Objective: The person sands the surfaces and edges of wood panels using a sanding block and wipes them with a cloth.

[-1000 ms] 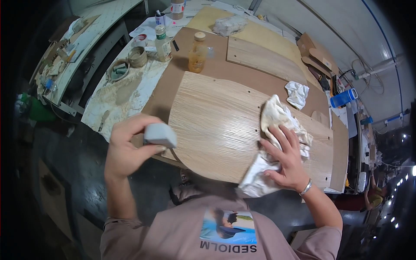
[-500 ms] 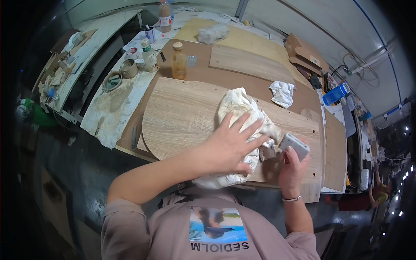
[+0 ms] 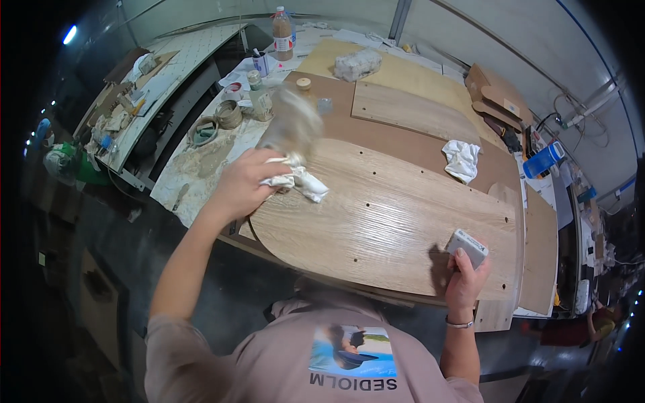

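Note:
A pale wood-grain board with a rounded left end and several small dark holes lies in front of me. My left hand is closed on a stained white cloth at the board's left end. The cloth's upper part is lifted and smeared by motion, and a loose end trails over the board. Over the board's right part, my right hand grips a palm-sized pale grey block, thumb on its near side. Behind the cloth shows the cap of an amber bottle, its body mostly hidden.
At the left stand a roll of tape, a bowl and a clear jar. A crumpled white cloth lies at the board's far right edge. Farther back are another board, a cardboard box and a blue bottle.
My left hand has gone from lying spread on the cloth mid-board to gripping it at the left end, baring the board's middle. The right hand still holds the grey block.

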Demonstrator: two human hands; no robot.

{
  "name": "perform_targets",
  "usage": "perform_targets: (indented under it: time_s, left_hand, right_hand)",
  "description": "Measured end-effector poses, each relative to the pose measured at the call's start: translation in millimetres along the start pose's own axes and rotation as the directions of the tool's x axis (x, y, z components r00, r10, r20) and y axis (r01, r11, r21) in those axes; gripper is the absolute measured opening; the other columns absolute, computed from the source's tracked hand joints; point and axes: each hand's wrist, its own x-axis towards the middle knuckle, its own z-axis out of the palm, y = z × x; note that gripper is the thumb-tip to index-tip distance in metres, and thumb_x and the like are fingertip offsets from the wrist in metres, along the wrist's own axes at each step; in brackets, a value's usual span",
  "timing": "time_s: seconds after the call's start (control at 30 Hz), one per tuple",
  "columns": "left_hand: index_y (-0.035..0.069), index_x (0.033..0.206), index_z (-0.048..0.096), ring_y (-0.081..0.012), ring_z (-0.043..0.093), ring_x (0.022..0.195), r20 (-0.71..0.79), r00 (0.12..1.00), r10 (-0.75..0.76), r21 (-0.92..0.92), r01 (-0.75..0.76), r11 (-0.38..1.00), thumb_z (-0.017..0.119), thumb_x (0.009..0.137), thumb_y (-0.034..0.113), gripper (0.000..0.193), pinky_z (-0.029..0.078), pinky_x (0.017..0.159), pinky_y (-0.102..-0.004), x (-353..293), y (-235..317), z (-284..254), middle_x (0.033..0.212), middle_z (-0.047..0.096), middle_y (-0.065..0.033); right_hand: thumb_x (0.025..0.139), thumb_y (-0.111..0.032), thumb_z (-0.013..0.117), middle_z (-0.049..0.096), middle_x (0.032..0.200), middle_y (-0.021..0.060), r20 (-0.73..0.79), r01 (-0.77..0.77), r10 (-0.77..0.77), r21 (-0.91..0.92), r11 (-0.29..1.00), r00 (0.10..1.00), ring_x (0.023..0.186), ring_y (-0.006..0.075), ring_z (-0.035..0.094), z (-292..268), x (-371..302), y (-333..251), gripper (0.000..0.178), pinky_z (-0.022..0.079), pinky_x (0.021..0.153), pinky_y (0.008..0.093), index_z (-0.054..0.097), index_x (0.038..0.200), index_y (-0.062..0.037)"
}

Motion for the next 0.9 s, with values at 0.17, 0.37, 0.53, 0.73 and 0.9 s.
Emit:
perform_targets:
  time_s: [0.17,0.37,0.53,0.73,0.9]
  left_hand:
    - [0.005,0.104,0.072,-0.0296,0.065,0.102,-0.214,0.912,-0.350,0.136,0.383,0.914,0.069,0.078,0.006,0.026,0.050,0.090,-0.0369,15.0,-71.4,-28.9,0.108,0.068,-0.0129]
    - [0.015,0.118,0.069,-0.0294,0.053,0.121,0.220,0.912,0.345,0.010,-0.356,0.934,0.074,0.082,0.033,0.041,0.037,0.111,-0.0417,50.9,29.5,28.2,0.124,0.063,-0.0120]
    - [0.006,0.115,0.069,-0.0331,0.067,0.103,0.078,0.897,-0.435,-0.114,0.442,0.890,0.064,0.086,0.019,0.032,0.051,0.090,-0.0369,60.1,-84.4,0.4,0.111,0.069,-0.0182]
    - [-0.003,0.120,0.064,-0.0142,0.063,0.096,-0.052,0.998,-0.036,-0.482,0.007,0.876,0.060,0.085,-0.002,0.036,0.050,0.086,-0.0284,86.9,10.5,-4.6,0.112,0.068,-0.0089]
    - [0.009,0.139,0.051,-0.0441,0.032,0.138,0.451,0.781,0.433,-0.115,-0.431,0.895,0.072,0.082,0.037,0.067,0.026,0.114,-0.0550,97.4,108.5,82.4,0.150,0.038,-0.0203]
  right_hand:
    - [0.082,-0.009,0.072,0.062,0.090,0.0068,0.019,-0.012,0.011,0.021,1.000,1.000,0.070,0.0108,0.056,3.9,-0.8,-2.9,0.036,0.045,0.059,0.0226,0.056,0.112,0.0002]
    - [0.081,-0.009,0.072,0.063,0.091,0.0068,-0.022,-0.003,0.003,-0.018,1.000,1.000,0.070,0.0109,0.057,-0.6,-1.1,-2.9,0.035,0.045,0.058,0.0229,0.056,0.111,-0.0001]
    - [0.079,-0.006,0.074,0.065,0.097,0.0062,-0.077,-0.038,0.037,-0.012,0.999,0.996,0.083,0.0119,0.061,1.1,-10.6,-3.7,0.035,0.050,0.070,0.0240,0.058,0.110,-0.0005]
    - [0.078,-0.008,0.077,0.066,0.100,0.0059,0.000,-0.080,0.081,-0.118,0.990,0.997,0.091,0.0124,0.062,3.8,-3.1,-5.8,0.036,0.051,0.079,0.0271,0.061,0.109,-0.0018]
    - [0.078,-0.011,0.080,0.069,0.097,0.0097,0.025,0.110,-0.107,-0.182,0.977,0.994,0.086,0.0154,0.065,-5.9,-8.5,-14.0,0.036,0.052,0.078,0.0281,0.063,0.109,0.0009]
